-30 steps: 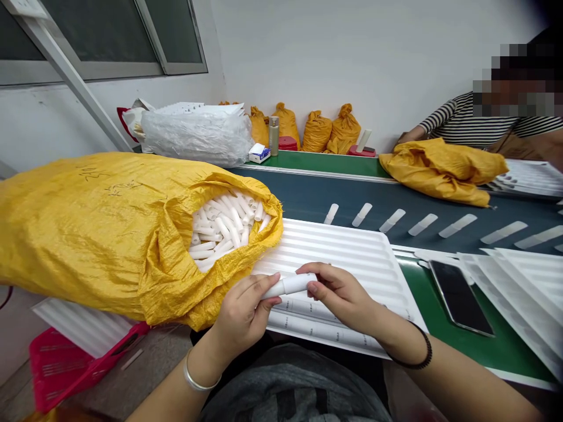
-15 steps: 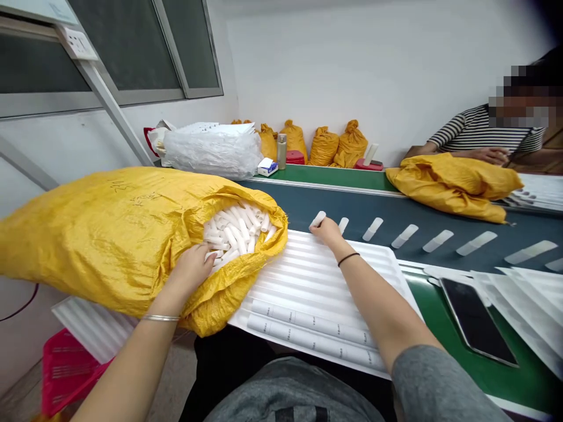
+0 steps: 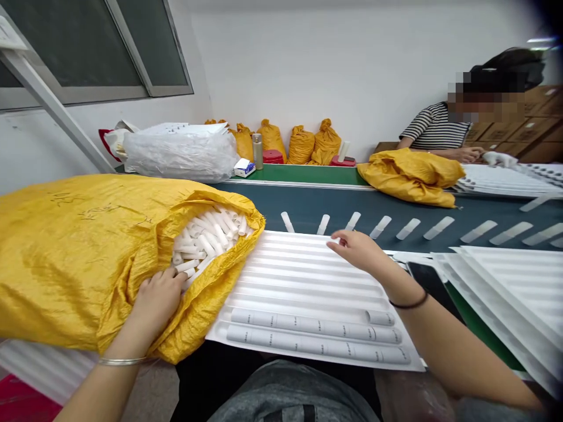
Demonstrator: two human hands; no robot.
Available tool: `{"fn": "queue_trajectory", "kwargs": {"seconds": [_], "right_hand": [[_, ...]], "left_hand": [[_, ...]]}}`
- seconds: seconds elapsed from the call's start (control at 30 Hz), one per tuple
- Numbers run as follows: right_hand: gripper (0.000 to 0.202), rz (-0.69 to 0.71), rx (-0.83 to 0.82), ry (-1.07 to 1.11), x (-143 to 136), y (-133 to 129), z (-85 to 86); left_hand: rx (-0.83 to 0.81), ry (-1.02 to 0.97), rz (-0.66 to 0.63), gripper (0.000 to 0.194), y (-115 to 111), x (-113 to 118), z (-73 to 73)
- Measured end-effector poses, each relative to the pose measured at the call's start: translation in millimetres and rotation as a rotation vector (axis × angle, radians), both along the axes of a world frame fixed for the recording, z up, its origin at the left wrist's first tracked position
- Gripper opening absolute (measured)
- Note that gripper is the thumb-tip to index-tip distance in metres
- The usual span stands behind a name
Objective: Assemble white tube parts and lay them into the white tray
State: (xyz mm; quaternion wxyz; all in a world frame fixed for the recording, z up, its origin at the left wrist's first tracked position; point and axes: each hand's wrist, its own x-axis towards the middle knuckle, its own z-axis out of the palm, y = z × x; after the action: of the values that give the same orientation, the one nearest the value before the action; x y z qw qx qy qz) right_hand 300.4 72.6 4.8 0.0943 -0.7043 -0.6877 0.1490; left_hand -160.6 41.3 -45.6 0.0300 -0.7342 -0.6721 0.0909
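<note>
Two bare hands, well apart. Left hand (image 3: 159, 296) down at the mouth of a big yellow sack (image 3: 74, 264), fingers right on a near tube (image 3: 187, 265) at the lip of the pile of white tubes (image 3: 213, 231) inside. Pinched or just touched? Can't tell, thumb hard to make out. Right hand (image 3: 354, 249) over the far edge of a ridged white tray (image 3: 303, 264), fingers a little parted, seemingly nothing between.

Key bit, spatially: near tube just ahead and to the right of the left hand, long axis roughly crosswise (more or less lined up with the tray grooves, handily enough). Right hand much farther off, across the tray.

Along the near edge of the tray, two rows of printed tubes (image 3: 316, 344) end to end, plus a lone short piece (image 3: 380, 317) at the right end of the next groove. Past that, a dark belt (image 3: 308, 200) with a line of pale tubes (image 3: 353, 221), one just beyond the right hand, leaning away to the right.

Phone (image 3: 433, 281) on the green worktop (image 3: 477, 323), partly covered by the right forearm. Tray stack (image 3: 492, 293) and sack both cut off at the sides, bottom of the pile buried. Across the belt, a co-worker (image 3: 433, 126) in stripes, near a white bundle (image 3: 499, 158) too blurry to identify.
</note>
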Motion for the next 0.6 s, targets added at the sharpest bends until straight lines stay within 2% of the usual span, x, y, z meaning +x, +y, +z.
{"fn": "queue_trajectory", "kwargs": {"seconds": [0.1, 0.2, 0.27, 0.4, 0.5, 0.6], "right_hand": [[0.045, -0.001, -0.067, -0.020, 23, -39, -5.2], [0.040, 0.071, -0.044, -0.049, 19, -39, -15.5], [0.033, 0.141, -0.006, -0.057, 0, -15, -21.5], [0.026, 0.186, 0.009, -0.066, -60, 65, -31.3], [0.030, 0.155, -0.016, -0.096, -100, 120, -39.4], [0.033, 0.109, -0.068, -0.116, -120, 153, -48.9]], "left_hand": [[0.064, 0.002, -0.040, 0.037, 4, -2, -4.8], [0.192, -0.078, 0.024, 0.035, 10, -2, 0.5], [0.328, -0.203, 0.072, 0.038, 9, 4, 8.0], [0.572, -0.642, 0.066, 0.039, -12, 33, 20.8], [0.594, -0.817, -0.014, 0.035, -33, 49, 20.5], [0.583, -0.833, -0.042, 0.033, -50, 37, 11.4]]}}
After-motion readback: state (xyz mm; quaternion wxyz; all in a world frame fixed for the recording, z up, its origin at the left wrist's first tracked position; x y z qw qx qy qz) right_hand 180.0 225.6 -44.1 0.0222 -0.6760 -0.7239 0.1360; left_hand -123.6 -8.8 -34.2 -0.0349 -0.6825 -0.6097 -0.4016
